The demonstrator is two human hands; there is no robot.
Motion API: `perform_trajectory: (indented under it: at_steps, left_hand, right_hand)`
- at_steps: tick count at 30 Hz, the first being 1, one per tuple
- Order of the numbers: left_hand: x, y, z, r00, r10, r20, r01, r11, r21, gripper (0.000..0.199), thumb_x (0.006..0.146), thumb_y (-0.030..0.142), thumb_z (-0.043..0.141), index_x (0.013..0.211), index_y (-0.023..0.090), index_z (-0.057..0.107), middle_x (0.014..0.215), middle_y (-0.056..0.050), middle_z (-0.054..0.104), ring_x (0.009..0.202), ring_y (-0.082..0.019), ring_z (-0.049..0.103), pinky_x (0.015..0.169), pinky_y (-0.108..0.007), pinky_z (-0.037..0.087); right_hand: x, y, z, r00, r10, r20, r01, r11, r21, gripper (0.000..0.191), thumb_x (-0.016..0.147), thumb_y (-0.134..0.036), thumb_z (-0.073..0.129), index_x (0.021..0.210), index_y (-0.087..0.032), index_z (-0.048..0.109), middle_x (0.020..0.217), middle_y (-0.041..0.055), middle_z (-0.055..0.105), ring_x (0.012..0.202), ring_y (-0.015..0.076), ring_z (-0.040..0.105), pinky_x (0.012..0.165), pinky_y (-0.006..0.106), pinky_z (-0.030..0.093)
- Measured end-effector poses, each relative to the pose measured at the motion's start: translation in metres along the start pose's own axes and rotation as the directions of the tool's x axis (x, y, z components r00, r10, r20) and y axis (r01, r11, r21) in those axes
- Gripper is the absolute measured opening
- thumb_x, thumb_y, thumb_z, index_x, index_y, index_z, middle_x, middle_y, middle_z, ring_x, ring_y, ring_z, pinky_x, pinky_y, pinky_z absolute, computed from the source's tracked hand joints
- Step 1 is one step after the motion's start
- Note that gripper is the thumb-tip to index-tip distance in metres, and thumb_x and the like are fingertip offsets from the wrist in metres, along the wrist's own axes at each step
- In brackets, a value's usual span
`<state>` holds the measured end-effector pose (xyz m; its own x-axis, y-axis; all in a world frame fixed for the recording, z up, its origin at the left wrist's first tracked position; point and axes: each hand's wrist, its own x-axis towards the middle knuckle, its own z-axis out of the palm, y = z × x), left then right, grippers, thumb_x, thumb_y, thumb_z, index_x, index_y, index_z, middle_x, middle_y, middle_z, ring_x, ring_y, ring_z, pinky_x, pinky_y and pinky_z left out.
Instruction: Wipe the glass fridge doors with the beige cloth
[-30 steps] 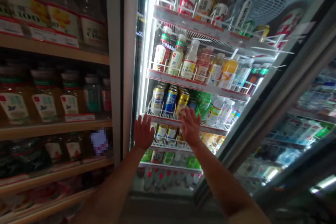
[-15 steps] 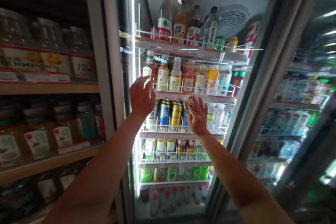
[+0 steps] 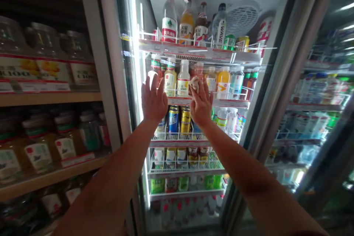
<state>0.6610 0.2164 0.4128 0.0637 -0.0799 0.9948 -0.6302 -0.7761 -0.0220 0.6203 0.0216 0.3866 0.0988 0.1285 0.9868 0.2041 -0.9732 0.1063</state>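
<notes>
Up at the glass door [image 3: 155, 25] of a lit drinks cooler, both hands sit side by side at about chest height to the view. The left hand [image 3: 153, 99] is spread wide, its fingers apart and pointing up, with the palm facing the glass. The right hand [image 3: 201, 103] is narrower, its fingers curled over a crumpled beige cloth [image 3: 194, 84], which bunches at the fingertips against the glass. The cloth is small, soft and creased, and part of it is hidden by the fingers.

Behind the glass, just below the cloth, stand a blue-and-silver can [image 3: 173, 120] and a gold can [image 3: 185, 120] on a white wire rack [image 3: 177, 137]. A bottle of orange drink [image 3: 223, 81] stands to the cloth's right, behind the glass.

The glass above the hands shows no hand or arm up to the door's top, and a white door frame [image 3: 107, 62] bounds it on the left. Left of that frame, a wooden shelf [image 3: 49, 97] carries labelled jars [image 3: 37, 151]. A second glass door [image 3: 312, 92] stands to the right.
</notes>
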Motion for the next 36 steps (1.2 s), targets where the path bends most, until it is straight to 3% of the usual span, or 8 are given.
perform_trajectory:
  at_steps: [5, 13, 16, 20, 25, 28, 31, 36]
  left_hand:
    - [-0.003, -0.003, 0.004, 0.999, 0.028, -0.014, -0.028, 0.998, 0.051, 0.055, 0.104, 0.025, 0.036, 0.158, 0.016, 0.037, 0.167, -0.010, 0.026, 0.158, -0.025, 0.008, 0.129, -0.051, 0.013]
    - [-0.003, -0.004, 0.001, 1.000, 0.006, -0.023, -0.007, 1.000, -0.018, 0.055, 0.105, 0.030, 0.036, 0.159, 0.024, 0.037, 0.167, -0.005, 0.026, 0.158, -0.025, 0.011, 0.129, -0.053, 0.015]
    - [-0.003, -0.005, 0.003, 0.999, 0.020, -0.025, -0.020, 1.000, -0.014, 0.055, 0.105, 0.030, 0.036, 0.159, 0.023, 0.037, 0.168, -0.006, 0.025, 0.158, -0.025, 0.010, 0.129, -0.052, 0.014]
    - [-0.004, -0.007, 0.006, 0.999, 0.031, -0.031, -0.031, 0.999, -0.006, 0.054, 0.105, 0.030, 0.038, 0.159, 0.020, 0.038, 0.167, -0.007, 0.025, 0.158, -0.025, 0.009, 0.130, -0.052, 0.014]
    - [-0.005, -0.008, 0.008, 0.999, 0.028, -0.045, -0.029, 0.999, -0.040, 0.057, 0.103, 0.027, 0.038, 0.161, 0.026, 0.034, 0.168, -0.004, 0.024, 0.158, -0.024, 0.008, 0.130, -0.052, 0.012]
    - [-0.005, -0.009, 0.009, 0.996, 0.051, -0.077, -0.052, 0.999, -0.010, 0.059, 0.103, 0.025, 0.040, 0.161, 0.028, 0.031, 0.168, -0.002, 0.025, 0.158, -0.023, 0.010, 0.130, -0.052, 0.016]
    - [-0.005, -0.010, 0.009, 0.995, 0.069, -0.078, -0.068, 0.998, 0.012, 0.062, 0.102, 0.024, 0.041, 0.163, 0.028, 0.028, 0.168, -0.002, 0.024, 0.158, -0.023, 0.010, 0.129, -0.052, 0.017]
    - [-0.006, -0.011, 0.010, 0.994, 0.078, -0.080, -0.079, 0.997, -0.004, 0.061, 0.103, 0.026, 0.039, 0.163, 0.028, 0.027, 0.168, -0.002, 0.023, 0.158, -0.024, 0.010, 0.130, -0.052, 0.015]
  right_hand:
    - [-0.025, -0.024, 0.003, 0.949, -0.282, 0.144, 0.281, 0.959, 0.027, 0.054, 0.094, -0.019, 0.052, 0.147, -0.030, 0.054, 0.159, -0.0015, 0.046, 0.155, 0.0215, 0.027, 0.130, 0.051, 0.009]
    - [0.131, -0.014, -0.008, 0.995, 0.068, 0.079, -0.063, 0.996, -0.064, 0.061, 0.096, -0.017, 0.041, 0.155, -0.031, 0.043, 0.167, -0.0016, 0.030, 0.158, 0.0315, 0.017, 0.126, 0.063, 0.018]
    - [0.103, -0.019, -0.004, 0.988, -0.086, 0.126, 0.089, 0.996, -0.019, 0.060, 0.097, -0.018, 0.043, 0.156, -0.029, 0.043, 0.166, -0.0001, 0.033, 0.158, 0.0272, 0.019, 0.128, 0.058, 0.017]
    - [0.065, -0.018, -0.004, 0.854, -0.430, 0.292, 0.414, 0.903, 0.120, 0.056, 0.096, -0.020, 0.049, 0.150, -0.036, 0.050, 0.164, -0.0048, 0.038, 0.156, 0.0208, 0.026, 0.130, 0.051, 0.015]
    - [0.113, 0.030, -0.016, 0.998, -0.040, 0.042, 0.040, 0.999, 0.014, 0.058, 0.096, -0.019, 0.041, 0.152, -0.031, 0.048, 0.165, 0.0030, 0.036, 0.156, 0.0299, 0.023, 0.126, 0.064, 0.016]
    - [0.121, 0.050, -0.018, 0.983, 0.140, -0.122, -0.140, 0.990, 0.011, 0.060, 0.096, -0.019, 0.035, 0.154, -0.026, 0.046, 0.164, 0.0090, 0.036, 0.156, 0.0338, 0.023, 0.122, 0.068, 0.021]
    - [0.098, 0.045, -0.018, 0.997, -0.075, -0.001, 0.075, 0.997, -0.024, 0.057, 0.098, -0.023, 0.039, 0.155, -0.026, 0.044, 0.165, 0.0083, 0.036, 0.156, 0.0315, 0.024, 0.124, 0.062, 0.025]
    - [0.088, 0.049, -0.028, 0.805, -0.521, 0.285, 0.531, 0.846, 0.044, 0.055, 0.098, -0.024, 0.046, 0.153, -0.030, 0.047, 0.162, 0.0033, 0.042, 0.152, 0.0236, 0.034, 0.125, 0.049, 0.029]
